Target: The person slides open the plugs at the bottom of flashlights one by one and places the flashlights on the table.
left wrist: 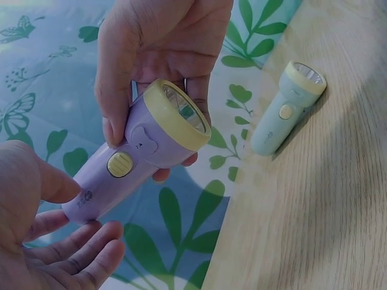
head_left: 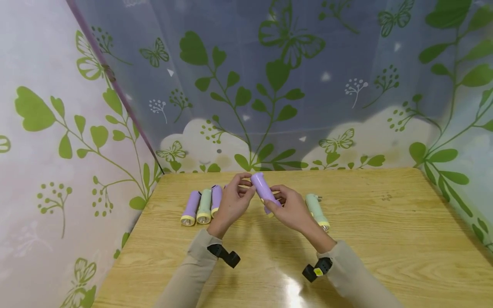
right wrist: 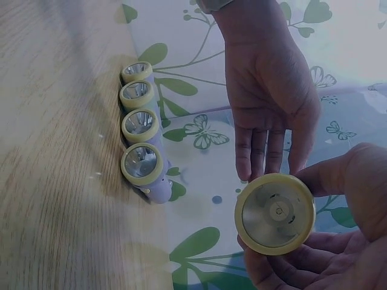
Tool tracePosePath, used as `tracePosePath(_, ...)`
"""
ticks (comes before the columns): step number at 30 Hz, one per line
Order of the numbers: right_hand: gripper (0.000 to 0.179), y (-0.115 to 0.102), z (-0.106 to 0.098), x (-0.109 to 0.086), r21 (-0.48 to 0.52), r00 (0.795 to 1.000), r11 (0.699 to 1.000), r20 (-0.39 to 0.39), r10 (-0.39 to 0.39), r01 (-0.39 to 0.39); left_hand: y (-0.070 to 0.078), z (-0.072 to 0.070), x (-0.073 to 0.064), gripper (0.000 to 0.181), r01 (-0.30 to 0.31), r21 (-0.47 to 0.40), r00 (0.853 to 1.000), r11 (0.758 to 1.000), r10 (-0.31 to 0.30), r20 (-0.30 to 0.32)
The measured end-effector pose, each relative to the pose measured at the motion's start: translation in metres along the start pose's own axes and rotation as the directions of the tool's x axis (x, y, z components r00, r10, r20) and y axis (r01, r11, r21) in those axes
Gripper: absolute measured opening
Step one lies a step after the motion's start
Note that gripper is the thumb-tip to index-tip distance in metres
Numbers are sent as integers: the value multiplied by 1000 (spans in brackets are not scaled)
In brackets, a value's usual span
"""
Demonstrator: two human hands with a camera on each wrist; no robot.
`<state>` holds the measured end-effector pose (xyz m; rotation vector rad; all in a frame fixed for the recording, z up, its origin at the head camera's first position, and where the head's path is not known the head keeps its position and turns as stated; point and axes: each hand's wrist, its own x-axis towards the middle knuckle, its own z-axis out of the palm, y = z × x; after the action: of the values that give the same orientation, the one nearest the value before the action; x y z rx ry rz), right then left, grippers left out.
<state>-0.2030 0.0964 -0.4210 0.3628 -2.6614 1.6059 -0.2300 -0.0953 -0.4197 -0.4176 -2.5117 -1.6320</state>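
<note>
A purple flashlight (head_left: 262,186) with a yellow rim is held up above the table, tilted. My right hand (head_left: 291,208) grips it near the lamp end, thumb on one side and fingers on the other. In the left wrist view its round yellow switch (left wrist: 120,164) faces the camera. My left hand (head_left: 233,201) is at the tail end, with its thumb at the side and its fingers loosely extended around the tail. The right wrist view shows the yellow lens ring (right wrist: 275,246) head-on, with the lamp unlit.
On the left of the table (head_left: 366,265) several flashlights lie side by side, among them a purple one (head_left: 191,206) and a green one (head_left: 205,205). Another green flashlight (head_left: 316,208) lies right of my right hand, prongs showing at its tail. A patterned curtain (head_left: 239,77) hangs behind.
</note>
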Motion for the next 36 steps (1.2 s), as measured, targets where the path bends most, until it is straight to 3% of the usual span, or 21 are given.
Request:
tracePosePath(8, 47, 2, 0, -3, 7, 1000, 1000, -5, 10, -10, 2, 3, 0, 37, 27, 5, 1000, 1000, -27, 7)
tracePosePath(36, 44, 1, 2, -9, -19, 998, 999, -57, -29, 28, 1, 10, -2, 37, -3, -28, 1000, 1000, 4, 14)
